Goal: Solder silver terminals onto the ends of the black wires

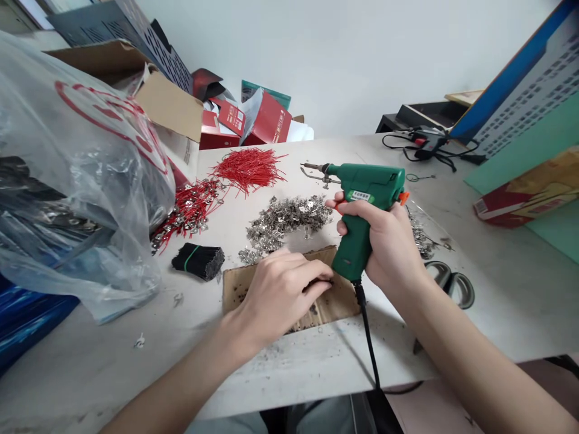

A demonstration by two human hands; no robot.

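My right hand [384, 232] is wrapped round the handle of a green soldering gun [371, 178], its metal tip pointing left above the table. A black cord runs down from the handle's base. Over a scorched piece of cardboard [348, 298], my left hand [289, 286] is closed, thumb and forefinger pinched together; whatever is between them is hidden or too small to see. Just beyond the cardboard lies a heap of small silvery metal terminals [289, 220]. To its left is a bundle of black wires [198, 260] held by a green band.
Red wires [248, 169] lie piled at the back, and more with metal ends [185, 208] sit nearer left. A clear plastic bag [122, 253] bulges over the left side. Scissors [452, 283] lie right of my right forearm. A black corded device [425, 141] stands back right.
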